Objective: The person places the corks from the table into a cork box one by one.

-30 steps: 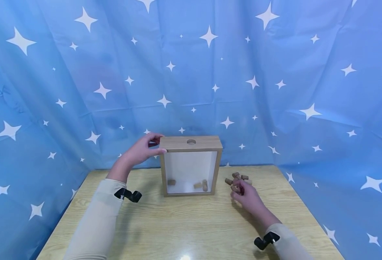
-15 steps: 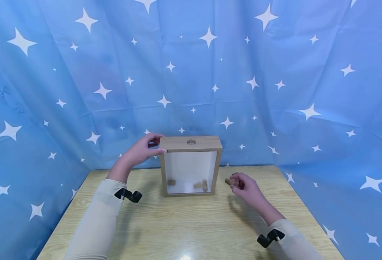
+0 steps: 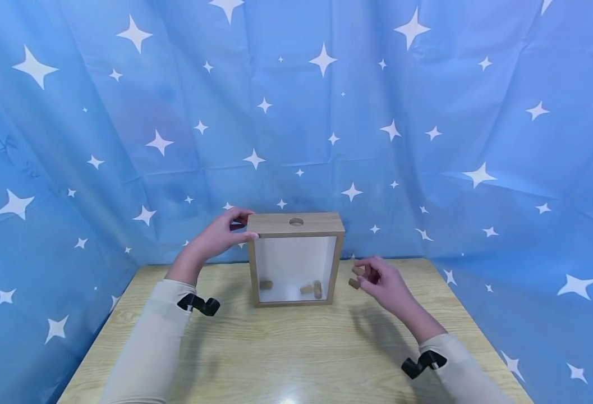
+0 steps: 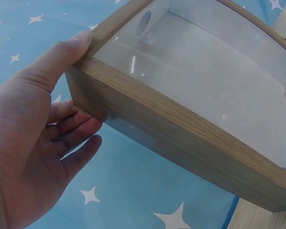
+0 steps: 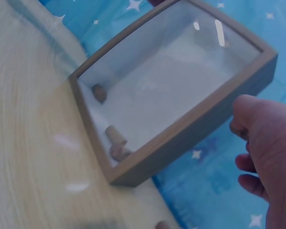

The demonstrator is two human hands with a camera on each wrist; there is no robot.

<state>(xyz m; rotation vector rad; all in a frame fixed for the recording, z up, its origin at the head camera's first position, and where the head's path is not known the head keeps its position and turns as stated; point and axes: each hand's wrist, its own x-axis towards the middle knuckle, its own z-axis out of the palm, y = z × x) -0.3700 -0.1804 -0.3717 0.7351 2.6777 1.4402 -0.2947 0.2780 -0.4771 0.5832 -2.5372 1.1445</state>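
A shallow wooden box [image 3: 253, 275] with a clear front and white back stands upright on the table. Its top has a round hole [image 3: 296, 222]. My left hand [image 3: 215, 234] grips the box's upper left corner, thumb in front and fingers behind. Low inside the box lie a cork [image 3: 266, 285] at the left and two more at the right, one of them a cork [image 5: 115, 135] seen in the right wrist view. To the right of the box, my right hand [image 3: 386, 285] pinches a cork [image 3: 358, 270] between thumb and fingers, above the table.
A loose cork [image 3: 354, 283] lies just below the right fingertips; the hand hides the table behind it. The pale wooden table [image 3: 286, 348] ends close behind the box, where a blue star-patterned curtain [image 3: 296, 112] hangs.
From among the loose corks, my right hand has picked one up and risen slightly with it. My left hand and the box have stayed in place.
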